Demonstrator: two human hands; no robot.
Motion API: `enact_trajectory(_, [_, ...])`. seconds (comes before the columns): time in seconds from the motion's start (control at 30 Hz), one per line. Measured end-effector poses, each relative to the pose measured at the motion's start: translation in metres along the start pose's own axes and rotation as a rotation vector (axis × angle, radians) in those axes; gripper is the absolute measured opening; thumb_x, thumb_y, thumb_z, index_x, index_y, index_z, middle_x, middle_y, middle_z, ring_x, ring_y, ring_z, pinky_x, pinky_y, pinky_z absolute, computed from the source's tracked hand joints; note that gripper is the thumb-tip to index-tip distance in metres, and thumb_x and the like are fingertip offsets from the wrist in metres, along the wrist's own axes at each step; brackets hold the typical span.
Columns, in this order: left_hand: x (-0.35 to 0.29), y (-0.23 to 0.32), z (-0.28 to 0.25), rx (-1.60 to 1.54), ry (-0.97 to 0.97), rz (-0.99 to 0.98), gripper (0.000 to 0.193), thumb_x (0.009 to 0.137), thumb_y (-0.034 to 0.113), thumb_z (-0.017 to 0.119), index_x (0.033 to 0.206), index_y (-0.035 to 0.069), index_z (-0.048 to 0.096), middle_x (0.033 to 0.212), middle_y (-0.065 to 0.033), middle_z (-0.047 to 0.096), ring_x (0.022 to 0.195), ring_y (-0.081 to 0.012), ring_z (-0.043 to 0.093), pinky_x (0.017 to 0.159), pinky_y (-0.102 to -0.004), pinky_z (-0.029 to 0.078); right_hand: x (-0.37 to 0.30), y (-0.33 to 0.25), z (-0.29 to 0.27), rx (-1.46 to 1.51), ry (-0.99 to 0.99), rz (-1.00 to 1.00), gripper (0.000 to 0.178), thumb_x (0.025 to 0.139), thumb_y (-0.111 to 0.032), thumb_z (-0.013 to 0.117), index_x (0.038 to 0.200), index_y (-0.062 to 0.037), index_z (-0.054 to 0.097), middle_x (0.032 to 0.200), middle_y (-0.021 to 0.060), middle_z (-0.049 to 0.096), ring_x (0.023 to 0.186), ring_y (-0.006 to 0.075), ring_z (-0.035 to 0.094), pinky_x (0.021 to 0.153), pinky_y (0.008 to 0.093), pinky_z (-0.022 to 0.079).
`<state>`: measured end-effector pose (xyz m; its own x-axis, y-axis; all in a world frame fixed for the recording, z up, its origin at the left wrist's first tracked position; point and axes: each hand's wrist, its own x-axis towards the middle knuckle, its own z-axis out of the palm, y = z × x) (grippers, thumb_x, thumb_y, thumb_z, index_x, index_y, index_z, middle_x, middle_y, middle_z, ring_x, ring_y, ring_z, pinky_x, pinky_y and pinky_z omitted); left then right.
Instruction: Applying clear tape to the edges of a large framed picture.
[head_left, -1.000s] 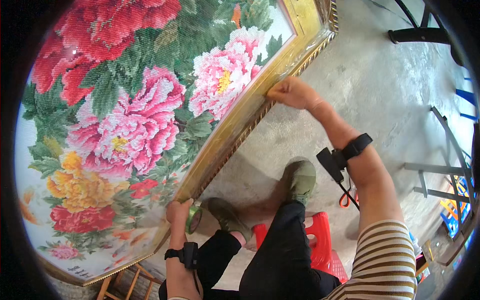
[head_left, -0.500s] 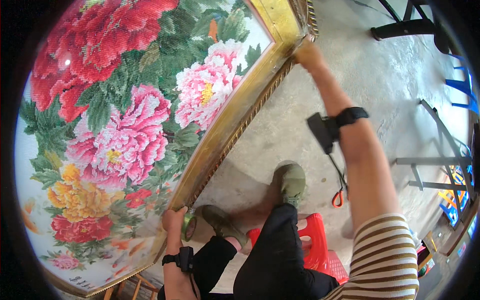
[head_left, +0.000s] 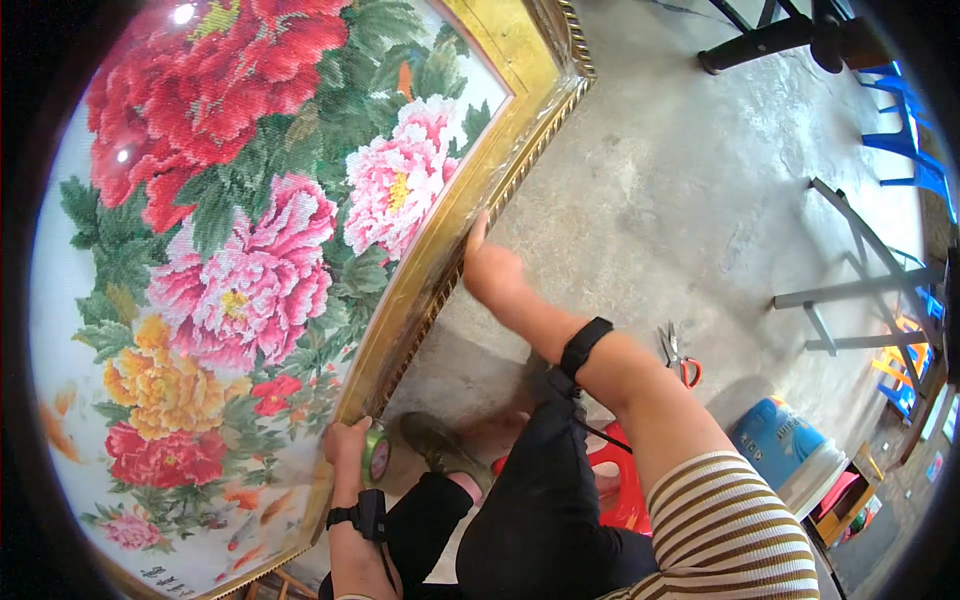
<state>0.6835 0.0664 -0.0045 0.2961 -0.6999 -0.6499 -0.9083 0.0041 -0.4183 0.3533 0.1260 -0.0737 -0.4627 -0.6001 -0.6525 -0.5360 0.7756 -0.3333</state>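
A large picture of red, pink and yellow peonies [head_left: 240,270] fills the left side, set in a gold picture frame [head_left: 440,250] with a beaded outer edge. My left hand [head_left: 347,440] is closed at the frame's lower near edge, gripping a roll of green tape [head_left: 377,455]. Clear, shiny film seems to run along the frame's side above the roll. Midway up that side, my right hand [head_left: 492,272] touches the edge with one finger stretched along it. Its other fingers look bent and are partly blurred; I see nothing held in it.
Scissors with red handles [head_left: 680,355] lie on the concrete floor [head_left: 640,190] to the right. A red plastic stool [head_left: 620,480] is under my legs. Further right are a blue and white bucket [head_left: 775,440], a grey metal stand [head_left: 860,300] and blue stools [head_left: 905,140].
My right hand has slid from the frame's far corner down along its edge toward my left hand. The left hand stays at the tape roll. The scissors show more fully.
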Motion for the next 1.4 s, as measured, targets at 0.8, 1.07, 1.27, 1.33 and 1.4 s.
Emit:
enact_trajectory(0.8, [0.050, -0.091, 0.051, -0.499, -0.011, 0.328, 0.059, 0.062, 0.051, 0.065, 0.093, 0.001, 0.063, 0.095, -0.0213, 0.061, 0.095, -0.0311, 0.057, 0.081, -0.0396, 0.044, -0.500, 0.331, -0.037, -0.499, -0.246, 0.174, 0.024, 0.080, -0.021, 0.047, 0.100, -0.0092, 0.054, 0.092, 0.0138, 0.060, 0.074, 0.0317, 0.059, 0.064, 0.0422, 0.047])
enact_trajectory(1.07, [0.047, -0.106, 0.054, -0.511, -0.138, 0.309, 0.060, 0.058, 0.047, 0.069, 0.092, -0.001, 0.063, 0.093, -0.0195, 0.062, 0.089, -0.0293, 0.060, 0.078, -0.0375, 0.046, -0.556, 0.263, -0.043, -0.312, -0.454, 0.351, 0.032, 0.076, -0.029, 0.053, 0.100, -0.0070, 0.056, 0.097, 0.0191, 0.059, 0.087, 0.0398, 0.055, 0.071, 0.0451, 0.046])
enact_trajectory(1.27, [0.025, -0.076, 0.033, -0.520, -0.166, 0.289, 0.060, 0.059, 0.047, 0.069, 0.090, -0.004, 0.062, 0.093, -0.0195, 0.061, 0.086, -0.0303, 0.060, 0.076, -0.0380, 0.047, -0.377, 0.249, -0.091, -0.528, -0.048, -0.142, 0.026, 0.082, -0.028, 0.045, 0.075, -0.0082, 0.061, 0.076, 0.0163, 0.059, 0.072, 0.0354, 0.056, 0.060, 0.0441, 0.044])
enact_trajectory(1.33, [0.016, -0.083, 0.034, -0.500, -0.217, 0.259, 0.059, 0.060, 0.047, 0.068, 0.090, -0.004, 0.062, 0.093, -0.0196, 0.062, 0.085, -0.0300, 0.060, 0.075, -0.0381, 0.047, -0.302, 0.179, -0.097, -0.399, 0.081, -0.392, 0.021, 0.080, -0.022, 0.052, 0.072, -0.0039, 0.058, 0.072, 0.0171, 0.058, 0.069, 0.0360, 0.055, 0.059, 0.0451, 0.043])
enact_trajectory(1.4, [0.018, -0.095, 0.042, -0.556, -0.177, 0.272, 0.054, 0.062, 0.047, 0.067, 0.085, -0.002, 0.063, 0.088, -0.0174, 0.062, 0.081, -0.0300, 0.060, 0.071, -0.0385, 0.047, -0.236, 0.104, -0.085, -0.357, 0.029, -0.561, 0.019, 0.078, -0.021, 0.053, 0.071, -0.0038, 0.054, 0.071, 0.0172, 0.055, 0.070, 0.0366, 0.053, 0.059, 0.0450, 0.043])
